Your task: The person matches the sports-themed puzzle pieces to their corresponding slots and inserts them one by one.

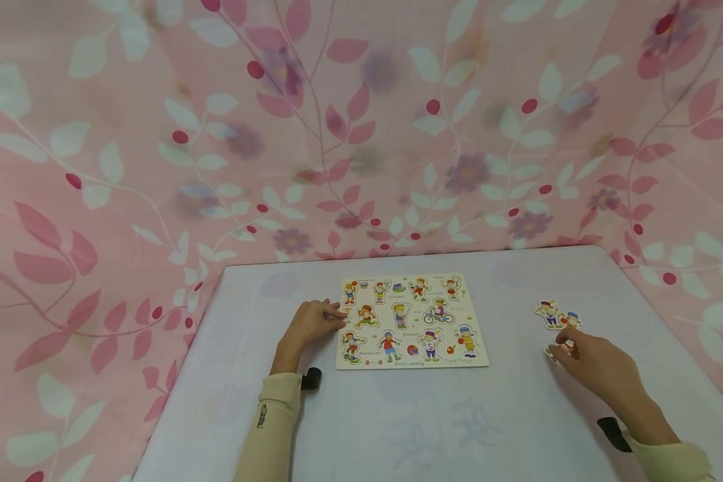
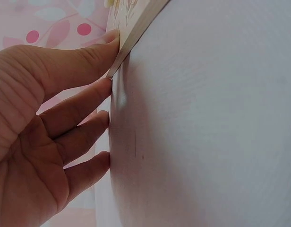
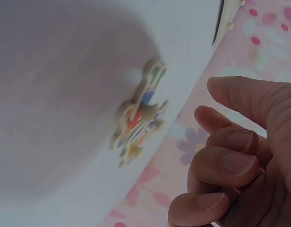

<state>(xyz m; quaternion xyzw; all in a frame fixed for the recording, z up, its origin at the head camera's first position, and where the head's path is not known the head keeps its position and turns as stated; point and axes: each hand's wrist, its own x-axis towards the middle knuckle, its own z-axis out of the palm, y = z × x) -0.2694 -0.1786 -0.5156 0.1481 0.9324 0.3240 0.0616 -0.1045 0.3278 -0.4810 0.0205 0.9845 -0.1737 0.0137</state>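
Note:
A picture puzzle board (image 1: 385, 314) with sports figures lies on the table. My left hand (image 1: 315, 323) is at its left edge, fingers extended. In the left wrist view the thumb (image 2: 96, 52) rests at the board's top face and the index fingertip touches near its edge (image 2: 141, 22). My right hand (image 1: 599, 368) hovers low at the right over loose figure pieces, its fingertips overlapping one piece (image 1: 552, 355). In the right wrist view its fingers (image 3: 223, 163) are loosely bent with nothing between them, and the pieces (image 3: 131, 120) lie beyond the fingertips.
Two more loose figure pieces, one in a dark cap (image 1: 549, 314) and one in a blue cap (image 1: 572, 318), lie just beyond the right hand. A pale cloth covers the table (image 1: 397, 422). Behind it hangs a pink leaf-patterned curtain (image 1: 361, 167).

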